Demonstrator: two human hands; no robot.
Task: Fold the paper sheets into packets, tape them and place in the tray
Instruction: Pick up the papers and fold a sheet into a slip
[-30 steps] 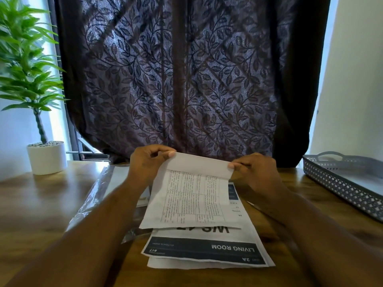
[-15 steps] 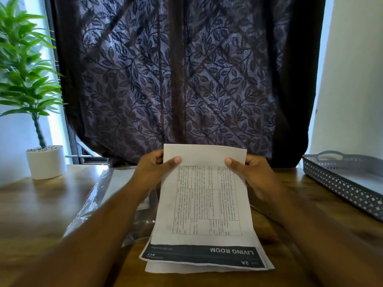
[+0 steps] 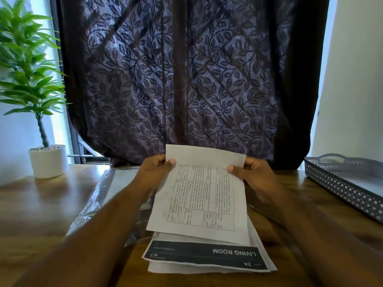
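We hold the white printed paper sheet with a ruled grid above the stack of white sheets with a dark "LIVING ROOM" banner on the brown wooden table. Left hand and right hand each pinch a far corner, thumb on the printed face. We judge this grip squares the sheet for folding. Its long axis runs away from us, with the far edge raised and the near edge over the stack. The grey perforated plastic tray sits well apart, to the right.

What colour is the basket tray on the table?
The tray is grey with a pattern of little holes, seen in the head view.
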